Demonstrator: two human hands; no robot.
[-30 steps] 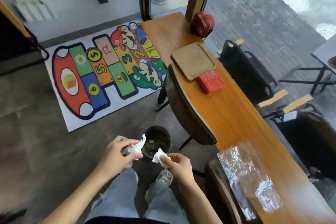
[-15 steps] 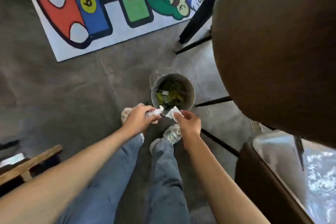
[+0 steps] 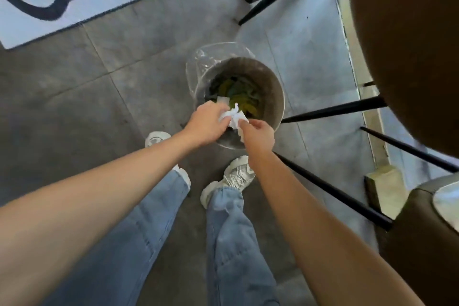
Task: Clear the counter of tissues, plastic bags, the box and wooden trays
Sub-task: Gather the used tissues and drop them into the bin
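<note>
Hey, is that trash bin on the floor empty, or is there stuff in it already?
Not empty. Greenish and yellowish waste shows at the bottom of the bin, below the tissues.

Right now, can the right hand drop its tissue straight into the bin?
Probably yes. The right hand holds its tissue over the near rim of the open bin; nothing covers the opening. The left hand sits close beside it but not underneath.

Bright daylight enters from the right, paling the floor tiles there while the left stays dim grey. Soft motion blur covers everything. Wide-angle distortion bends the chair legs and swells the forearms.
</note>
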